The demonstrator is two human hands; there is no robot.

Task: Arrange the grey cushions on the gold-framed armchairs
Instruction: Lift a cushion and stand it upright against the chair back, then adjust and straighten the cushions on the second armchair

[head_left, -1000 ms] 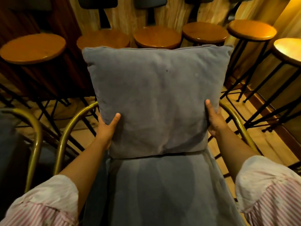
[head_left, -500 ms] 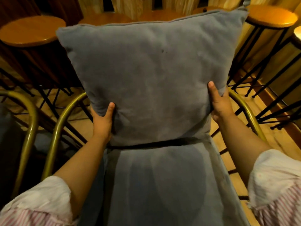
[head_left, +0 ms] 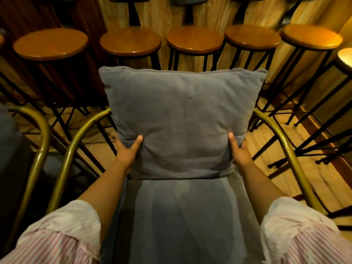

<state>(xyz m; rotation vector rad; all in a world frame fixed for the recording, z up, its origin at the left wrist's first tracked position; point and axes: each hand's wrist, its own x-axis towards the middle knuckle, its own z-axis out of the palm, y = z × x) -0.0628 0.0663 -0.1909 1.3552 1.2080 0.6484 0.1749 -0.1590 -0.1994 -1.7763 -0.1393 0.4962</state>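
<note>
Square grey fabric cushion (head_left: pixel 181 122) held upright at the back of a gold-framed armchair (head_left: pixel 80 134).

Its lower edge meets the grey seat pad (head_left: pixel 182 216); the left hand (head_left: pixel 126 152) and right hand (head_left: pixel 239 151) clamp its lower corners, thumbs in front. Round wooden bar stools (head_left: pixel 194 39) on black metal legs crowd close behind, against a wood-panelled wall (head_left: pixel 213 14).

Matt grey cloth cushion (head_left: pixel 179 119), brassy metal armrest (head_left: pixel 76 141), glossy wooden stools (head_left: pixel 194 38)
</note>
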